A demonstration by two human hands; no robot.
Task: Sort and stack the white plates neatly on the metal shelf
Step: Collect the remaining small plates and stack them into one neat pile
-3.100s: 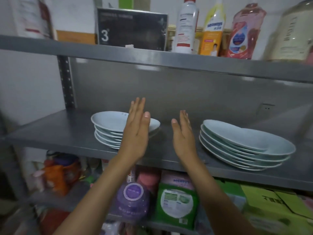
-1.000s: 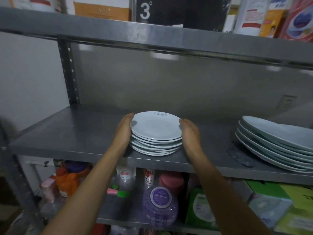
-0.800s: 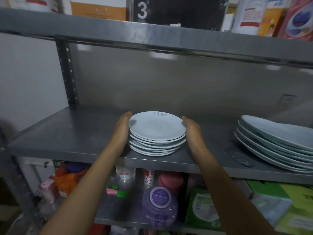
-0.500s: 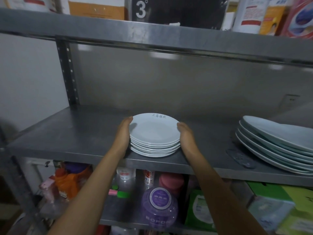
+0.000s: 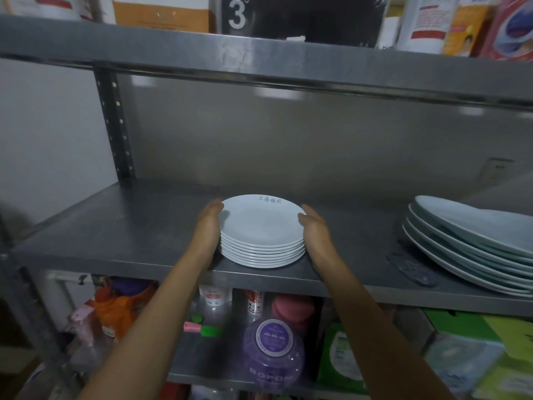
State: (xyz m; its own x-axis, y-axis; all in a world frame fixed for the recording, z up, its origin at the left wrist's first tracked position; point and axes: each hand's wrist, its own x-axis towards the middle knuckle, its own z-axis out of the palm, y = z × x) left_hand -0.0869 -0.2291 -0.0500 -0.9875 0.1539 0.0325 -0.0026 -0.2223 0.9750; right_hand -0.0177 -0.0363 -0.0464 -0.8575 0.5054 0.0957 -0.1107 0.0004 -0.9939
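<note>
Cupping small plate stack (image 5: 262, 243) on grey metal shelf (image 5: 129, 226) — both hands' fingers (image 5: 215, 207) pressed against sides.

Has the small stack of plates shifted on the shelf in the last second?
Cannot tell; the small stack of plates keeps its place near the shelf front edge, though its plates are now squared up.

This looks like a storeroom or pantry in a home or small eatery. A grey metal rack (image 5: 144, 226) with a punched upright stands against a plain wall, holding stacks of plates (image 5: 262, 243) on its middle board. Above sit bottles (image 5: 424, 21) and a black box (image 5: 300, 15), and below are a purple jar (image 5: 272, 352), an orange jug (image 5: 121, 310) and green packets (image 5: 343, 359).
</note>
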